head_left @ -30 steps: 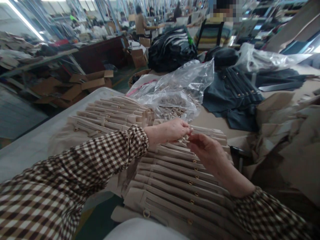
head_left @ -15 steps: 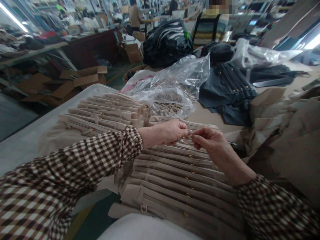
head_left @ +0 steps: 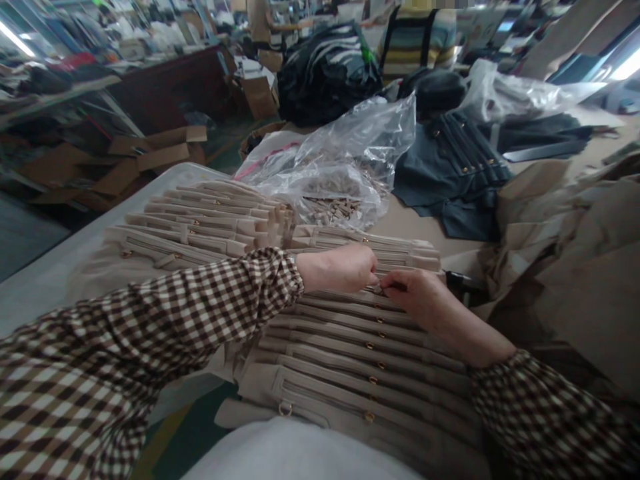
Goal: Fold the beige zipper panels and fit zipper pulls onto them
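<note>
A row of overlapping beige fabric pieces with zippers and gold ring-shaped pulls lies before me. Over its upper part my left hand is closed, fingers curled and pinched at the zipper line. My right hand meets it from the right, thumb and forefinger pinched together. What sits between the fingertips is too small and covered to make out. One gold ring pull shows on a nearer piece. To the left is a second row of similar beige pieces.
Beyond the rows lies a clear plastic bag holding small beige strips. Dark blue fabric pieces are behind it to the right. Beige cloth is heaped at the right. Open cardboard boxes stand at the left; a person in stripes is farther back.
Both hands have come down slightly onto the beige row, and the right fingers have closed in nearer the left ones. The view has tipped a little downward.
</note>
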### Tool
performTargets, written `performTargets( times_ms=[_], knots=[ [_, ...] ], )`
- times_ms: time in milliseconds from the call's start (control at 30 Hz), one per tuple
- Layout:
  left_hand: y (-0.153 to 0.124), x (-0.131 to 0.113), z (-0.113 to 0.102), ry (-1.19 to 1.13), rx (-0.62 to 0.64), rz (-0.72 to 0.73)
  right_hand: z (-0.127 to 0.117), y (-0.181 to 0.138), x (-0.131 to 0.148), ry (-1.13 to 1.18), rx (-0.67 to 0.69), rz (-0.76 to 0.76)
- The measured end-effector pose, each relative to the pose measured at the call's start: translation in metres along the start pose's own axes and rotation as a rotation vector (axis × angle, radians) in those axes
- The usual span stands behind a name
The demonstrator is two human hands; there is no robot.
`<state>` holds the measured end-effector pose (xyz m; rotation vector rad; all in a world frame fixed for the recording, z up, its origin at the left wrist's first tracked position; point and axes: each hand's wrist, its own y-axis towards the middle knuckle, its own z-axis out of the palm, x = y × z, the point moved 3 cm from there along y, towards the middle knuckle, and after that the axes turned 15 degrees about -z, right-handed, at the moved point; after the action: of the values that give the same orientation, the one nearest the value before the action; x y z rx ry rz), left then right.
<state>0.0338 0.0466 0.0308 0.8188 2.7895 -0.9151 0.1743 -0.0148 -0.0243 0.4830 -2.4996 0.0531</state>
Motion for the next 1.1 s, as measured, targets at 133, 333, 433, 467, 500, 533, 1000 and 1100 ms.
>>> performTargets(
  times_ms=[133, 333, 433, 467, 500, 533, 1000, 1100],
  knots=[
    [0.002, -0.005, 0.003, 0.118, -0.026, 0.002, 0.004, 0.002, -0.001, -0.025, 0.053, 0.021],
    [0.008, -0.004, 0.011, 0.113, -0.054, -0.013, 0.010, 0.002, -0.005, -0.084, 0.050, 0.014],
    [0.009, -0.003, 0.012, 0.133, -0.078, -0.013, 0.010, 0.002, -0.007, -0.075, 0.054, 0.063],
    [0.009, -0.002, 0.012, 0.143, -0.082, -0.014, 0.010, 0.003, -0.006, -0.082, 0.055, 0.066],
    [0.009, -0.002, 0.012, 0.153, -0.082, -0.016, 0.010, 0.004, -0.005, -0.096, 0.058, 0.063],
    [0.009, -0.001, 0.012, 0.160, -0.082, -0.018, 0.009, 0.004, -0.003, -0.115, 0.064, 0.058],
    [-0.013, 0.032, -0.003, -0.758, 0.077, -0.042, -0.008, 0.005, 0.010, 0.291, -0.221, 0.027],
    [-0.022, 0.031, -0.001, -1.117, 0.176, 0.013, -0.002, 0.006, 0.025, 0.787, -0.226, 0.078]
  ],
)
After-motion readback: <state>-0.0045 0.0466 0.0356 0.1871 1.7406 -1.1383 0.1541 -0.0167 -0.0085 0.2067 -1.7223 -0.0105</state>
